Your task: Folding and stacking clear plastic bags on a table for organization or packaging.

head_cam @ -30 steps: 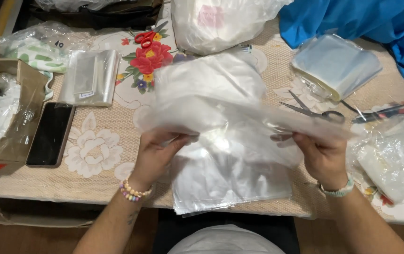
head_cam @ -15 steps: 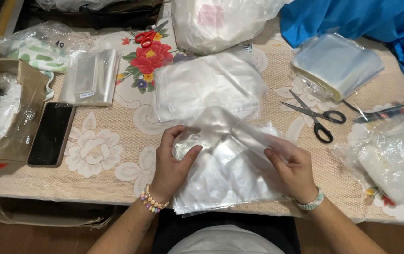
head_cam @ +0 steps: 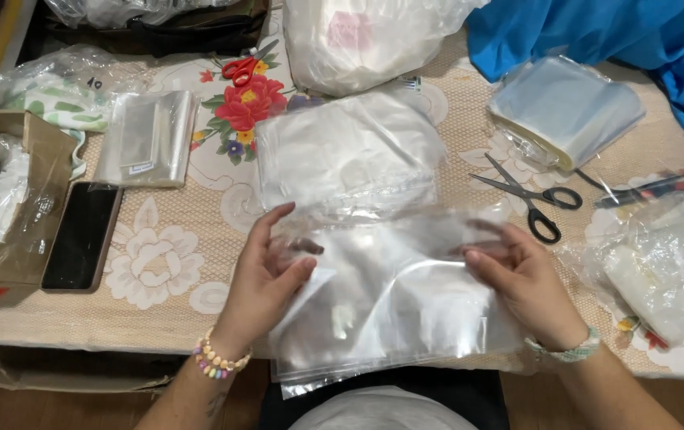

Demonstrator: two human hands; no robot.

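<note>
— Clear plastic, that bag point(head_cam: 393, 295)?

— Yes, it lies flat at the near edge of the surface point(head_cam: 174, 239), on a stack of the same.

— And the hands?

— Apart; the left hand point(head_cam: 266, 275) pinches its left end, the right hand point(head_cam: 525, 279) its right end. Black scissors point(head_cam: 529, 195) lie just beyond the right.

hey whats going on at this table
A person is handling a clear plastic bag over a floral tablecloth. The left hand grips its left edge and the right hand its right edge, holding it flat above a pile of similar bags. Black scissors, a phone and a cardboard box lie around.
</note>
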